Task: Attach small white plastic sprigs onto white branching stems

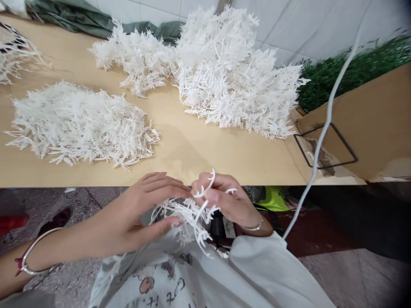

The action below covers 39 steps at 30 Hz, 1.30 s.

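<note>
White sprigs (192, 212) between the hands (136, 209)

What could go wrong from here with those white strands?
The white strands are held off the table, so loose ones might drop. Their branched tips could snag one another between the left hand and right hand. The pale cable might catch the right sleeve, close beside it.

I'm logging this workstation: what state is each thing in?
White sprigs: bunched
Left hand: fingers extended, thumb apart
Right hand: pinching white sprigs
Nearer white pile: heaped loosely
Farther white pile: heaped loosely
Green cloth: crumpled
White cable: hanging, curved
Cardboard: torn at bottom
</note>
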Available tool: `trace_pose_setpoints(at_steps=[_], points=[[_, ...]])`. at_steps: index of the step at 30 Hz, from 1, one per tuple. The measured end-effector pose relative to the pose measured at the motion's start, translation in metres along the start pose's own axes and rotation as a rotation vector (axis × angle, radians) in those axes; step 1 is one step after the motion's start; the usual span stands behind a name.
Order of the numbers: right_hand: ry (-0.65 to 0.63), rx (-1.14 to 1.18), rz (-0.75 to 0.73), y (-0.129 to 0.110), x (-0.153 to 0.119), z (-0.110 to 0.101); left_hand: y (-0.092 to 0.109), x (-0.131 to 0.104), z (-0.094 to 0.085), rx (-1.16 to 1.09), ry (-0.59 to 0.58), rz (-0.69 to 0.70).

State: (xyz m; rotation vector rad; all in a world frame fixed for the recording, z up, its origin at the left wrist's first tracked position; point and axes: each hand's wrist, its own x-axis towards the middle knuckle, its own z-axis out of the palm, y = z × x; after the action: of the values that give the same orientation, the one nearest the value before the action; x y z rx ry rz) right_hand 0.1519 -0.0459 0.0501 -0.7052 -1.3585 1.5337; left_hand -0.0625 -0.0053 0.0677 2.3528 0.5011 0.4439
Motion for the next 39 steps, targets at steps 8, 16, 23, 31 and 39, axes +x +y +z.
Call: trace_pose_setpoints(at_steps=[8, 16, 23, 31, 39], points=[[0.055, 0.218, 0.108, 0.008, 0.009, 0.0, 0.005, 0.01, 0.013, -0.234, 0.097, -0.009], [0.075, -0.023, -0.051, 0.018, 0.005, -0.008, 0.003, 0.012, 0.023, -0.241, 0.323, -0.049], [0.31, -0.837, -0.386, 0.007, 0.001, -0.014, 0.003, 0.007, 0.022, -0.24, 0.329, -0.118], [-0.067, -0.811, -0.557, 0.0, 0.011, -0.018, 0.004, 0.009, 0.022, -0.3, 0.202, -0.19], [-0.053, -0.301, -0.006, 0.006, 0.01, -0.018, -0.001, 0.004, 0.023, -0.329, 0.135, -0.25]])
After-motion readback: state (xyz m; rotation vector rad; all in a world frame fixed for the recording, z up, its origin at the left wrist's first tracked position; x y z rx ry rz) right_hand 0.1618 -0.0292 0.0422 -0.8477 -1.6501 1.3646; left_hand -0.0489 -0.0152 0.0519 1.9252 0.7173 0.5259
